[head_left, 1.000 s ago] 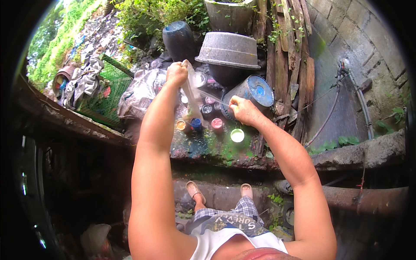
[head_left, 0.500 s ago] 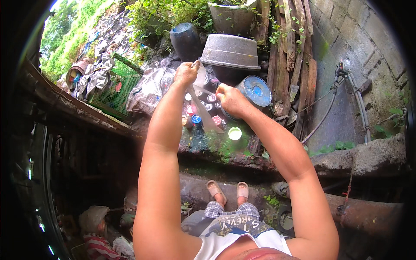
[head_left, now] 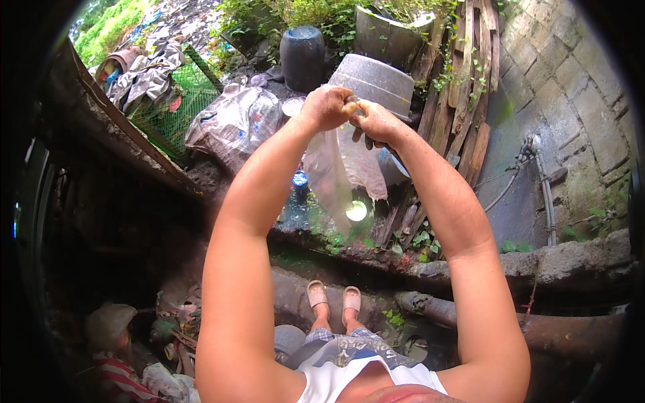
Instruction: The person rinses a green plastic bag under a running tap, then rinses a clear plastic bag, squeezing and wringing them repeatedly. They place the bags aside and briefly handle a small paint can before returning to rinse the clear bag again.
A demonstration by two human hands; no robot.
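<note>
A thin, translucent, wet-looking plastic sheet (head_left: pixel 327 168) hangs from my two hands in two long flaps. My left hand (head_left: pixel 328 109) is closed on its upper edge. Close against it, my right hand (head_left: pixel 377 125) is also closed on the sheet, some fingers curled below. Beneath the flaps stands an open round tub of pale green (head_left: pixel 356 211), partly overlapped by the sheet. A small blue-topped container (head_left: pixel 299 178) sits left of the sheet. The other small containers on the ledge are mostly hidden behind the plastic.
An overturned grey basin (head_left: pixel 386 72) lies just beyond my hands, with a dark blue drum (head_left: pixel 302 59) behind to its left. A pale plastic sack (head_left: pixel 235 124) and green mesh (head_left: pixel 161 111) stand left. Wooden planks (head_left: pixel 463 87) lean right, near a block wall (head_left: pixel 571 101).
My hands have come together, the left shifting right and the right moving slightly up toward it. The sheet, earlier stretched between them, now hangs in wider flaps. The view has shifted a little.
</note>
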